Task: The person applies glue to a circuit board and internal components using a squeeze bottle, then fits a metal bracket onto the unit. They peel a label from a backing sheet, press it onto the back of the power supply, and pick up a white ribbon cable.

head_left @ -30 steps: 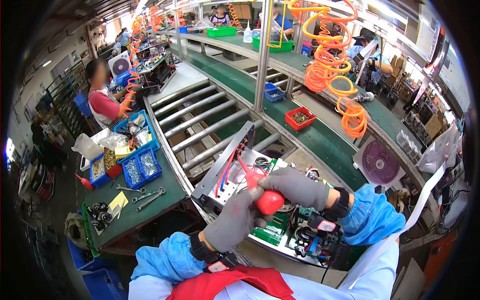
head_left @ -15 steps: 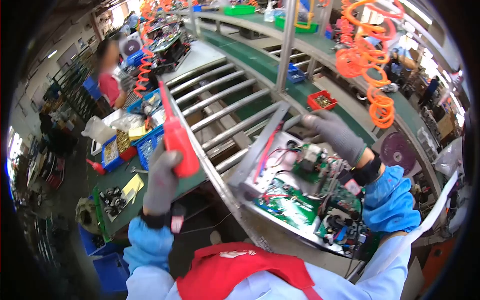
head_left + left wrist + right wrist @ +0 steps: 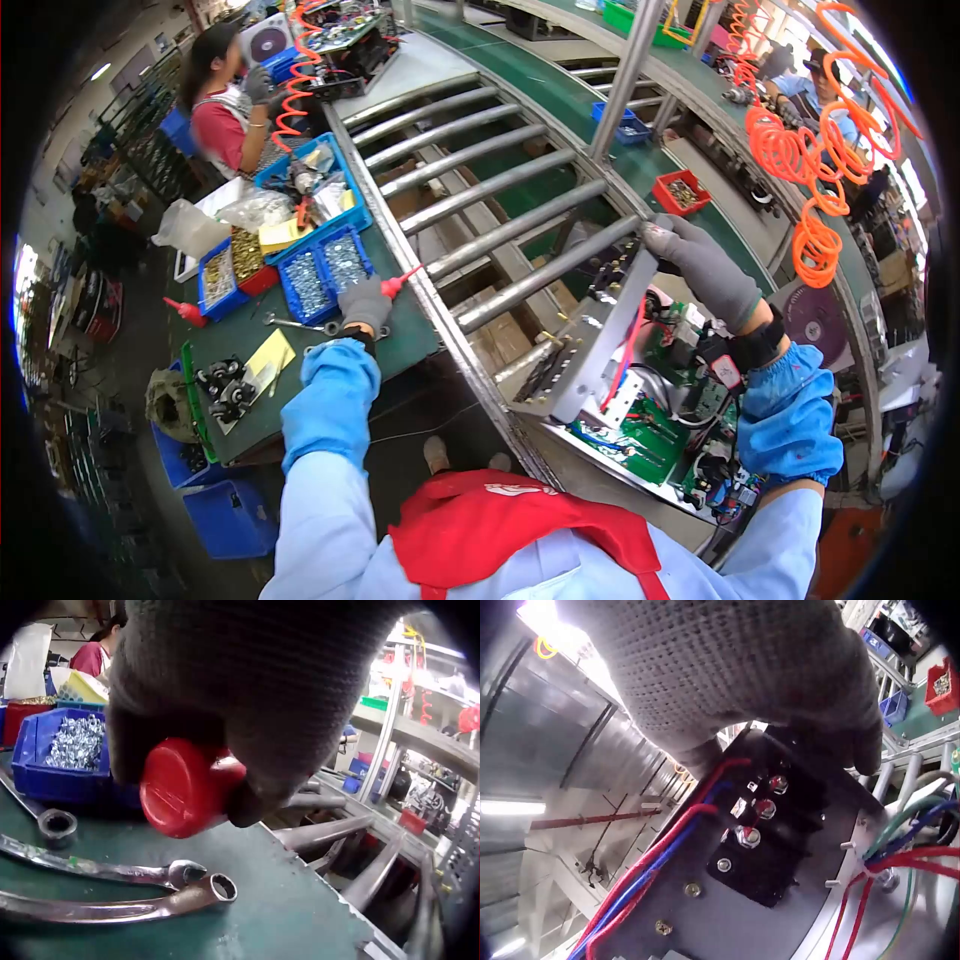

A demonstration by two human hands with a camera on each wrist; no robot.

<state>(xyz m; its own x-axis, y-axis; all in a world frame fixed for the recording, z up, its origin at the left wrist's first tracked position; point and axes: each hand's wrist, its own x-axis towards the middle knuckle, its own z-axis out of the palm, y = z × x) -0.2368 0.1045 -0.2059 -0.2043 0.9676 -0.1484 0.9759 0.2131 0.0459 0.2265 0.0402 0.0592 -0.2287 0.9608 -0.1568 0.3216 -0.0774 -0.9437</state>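
Gloved in grey, my left hand (image 3: 366, 304) grips a red bottle (image 3: 400, 283) above the green side table, beside the blue screw bins. The bottle's round base (image 3: 178, 791) faces the left wrist camera. My right hand (image 3: 708, 268) holds the upper corner of the grey panel (image 3: 607, 352) on an opened unit, its fingers bent over the edge. Circuit boards (image 3: 655, 435) lie behind the panel. In the right wrist view, a black terminal block (image 3: 754, 847) with bolts and red and blue wires (image 3: 649, 874) sits below the right hand (image 3: 735, 667).
Metal rollers (image 3: 500, 235) run between the side table (image 3: 398, 340) and the green conveyor. Wrenches (image 3: 112, 904) lie near the blue bins (image 3: 325, 270). A red parts bin (image 3: 681, 192) stands beyond, orange coiled hoses (image 3: 815, 170) hang right, and a person (image 3: 222, 115) is at the upper left.
My left hand has carried the red bottle from over the unit to the side table. My right hand has left the bottle and moved to the panel, whose outer side now shows.
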